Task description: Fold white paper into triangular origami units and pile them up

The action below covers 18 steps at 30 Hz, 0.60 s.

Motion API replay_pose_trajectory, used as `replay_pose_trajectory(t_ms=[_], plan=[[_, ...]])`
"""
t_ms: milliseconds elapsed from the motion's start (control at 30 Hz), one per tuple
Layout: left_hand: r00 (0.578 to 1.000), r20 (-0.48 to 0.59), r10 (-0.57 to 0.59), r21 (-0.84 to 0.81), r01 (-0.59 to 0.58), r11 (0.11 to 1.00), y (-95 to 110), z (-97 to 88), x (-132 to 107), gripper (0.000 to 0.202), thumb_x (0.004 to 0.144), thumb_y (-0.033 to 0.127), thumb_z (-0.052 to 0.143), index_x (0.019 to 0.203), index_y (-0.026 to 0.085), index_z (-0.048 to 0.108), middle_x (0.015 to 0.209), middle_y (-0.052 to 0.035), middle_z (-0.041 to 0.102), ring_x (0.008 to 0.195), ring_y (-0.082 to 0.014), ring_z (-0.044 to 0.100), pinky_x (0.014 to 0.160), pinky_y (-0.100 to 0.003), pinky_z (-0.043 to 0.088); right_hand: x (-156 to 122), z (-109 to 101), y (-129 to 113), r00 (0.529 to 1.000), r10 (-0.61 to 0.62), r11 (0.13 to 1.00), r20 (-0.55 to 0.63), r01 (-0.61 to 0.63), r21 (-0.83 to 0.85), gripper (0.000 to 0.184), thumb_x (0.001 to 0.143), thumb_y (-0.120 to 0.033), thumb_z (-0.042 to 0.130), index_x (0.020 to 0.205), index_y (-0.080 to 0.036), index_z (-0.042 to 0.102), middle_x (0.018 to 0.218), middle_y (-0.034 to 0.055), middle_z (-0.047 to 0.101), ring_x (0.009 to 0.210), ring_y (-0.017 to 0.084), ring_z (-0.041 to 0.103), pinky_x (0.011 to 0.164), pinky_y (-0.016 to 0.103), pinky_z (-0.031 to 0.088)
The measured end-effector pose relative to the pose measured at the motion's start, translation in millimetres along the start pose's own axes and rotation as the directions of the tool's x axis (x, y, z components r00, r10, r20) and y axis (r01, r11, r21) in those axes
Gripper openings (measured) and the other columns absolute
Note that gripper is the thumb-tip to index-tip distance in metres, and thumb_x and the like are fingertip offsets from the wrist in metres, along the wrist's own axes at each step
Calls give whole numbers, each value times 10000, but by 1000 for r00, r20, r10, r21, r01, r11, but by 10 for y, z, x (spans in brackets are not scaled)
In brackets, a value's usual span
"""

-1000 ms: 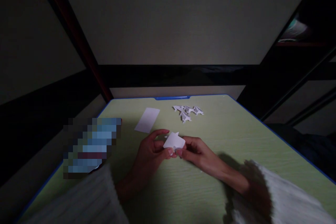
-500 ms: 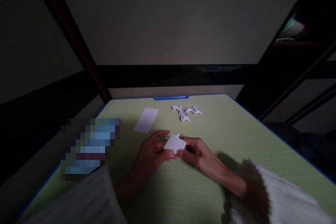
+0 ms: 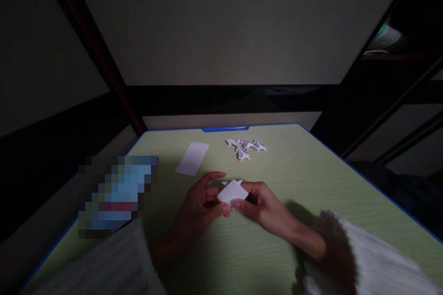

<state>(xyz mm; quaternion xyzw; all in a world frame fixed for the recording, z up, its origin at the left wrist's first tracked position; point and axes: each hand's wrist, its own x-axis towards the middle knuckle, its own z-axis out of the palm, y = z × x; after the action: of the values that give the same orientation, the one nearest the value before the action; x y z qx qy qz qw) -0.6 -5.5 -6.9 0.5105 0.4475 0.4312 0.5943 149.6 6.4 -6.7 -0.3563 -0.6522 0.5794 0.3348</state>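
Observation:
A small piece of folded white paper is held between my two hands, just above the near part of the table. Its broad flap faces up, and pointed tips stick out at its far side. My left hand pinches the left and near edge, with the index finger stretched out beyond it. My right hand grips the right side, thumb on top near the front corner. The fingers beneath the paper are partly hidden. Beyond my hands lie several folded white paper figures in a cluster.
A flat white paper sheet lies left of the figures. At the table's left edge is a blurred-out bluish object. The pale green table has a blue rim and a blue handle at its far edge, before a panel.
The folded paper has turned slightly and shifted a little to the right and nearer. My right thumb has slid slightly left along its near edge. The figures and sheet stay put.

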Motion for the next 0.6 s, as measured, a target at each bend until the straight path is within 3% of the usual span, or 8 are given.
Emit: replay_pose_trajectory(t_ms=[100,267,467,600], plan=[[1000,11,0,-18,0,1000,0,2,3,521,559,111,616,1025,163,389,526,51,562,488,-103,535,491,-200,414,-3,16,25,998,1,1000,-58,-2,-16,190,695,-310,533,676,-121,531,576,-16,446,522,83,343,487,217,271],[999,30,18,-77,-16,997,-47,-27,29,456,553,129,631,930,185,381,583,33,599,465,-93,519,463,-200,409,25,5,24,1000,25,999,7,-26,38,243,672,-343,558,573,-128,505,502,-38,408,462,65,321,437,207,240],[999,35,1,-115,3,993,-73,-48,47,380,534,137,644,808,193,388,561,48,597,453,-89,516,459,-203,416,48,-7,-35,971,18,971,-237,39,234,279,548,-227,683,744,-165,494,627,-44,481,536,65,437,493,186,347],[995,89,-38,-61,43,997,-36,-33,37,286,533,121,626,728,174,425,574,42,588,471,-88,510,460,-203,417,44,6,-26,980,30,968,-196,20,251,232,567,-243,672,698,-150,505,551,-48,493,488,62,443,453,184,335]])
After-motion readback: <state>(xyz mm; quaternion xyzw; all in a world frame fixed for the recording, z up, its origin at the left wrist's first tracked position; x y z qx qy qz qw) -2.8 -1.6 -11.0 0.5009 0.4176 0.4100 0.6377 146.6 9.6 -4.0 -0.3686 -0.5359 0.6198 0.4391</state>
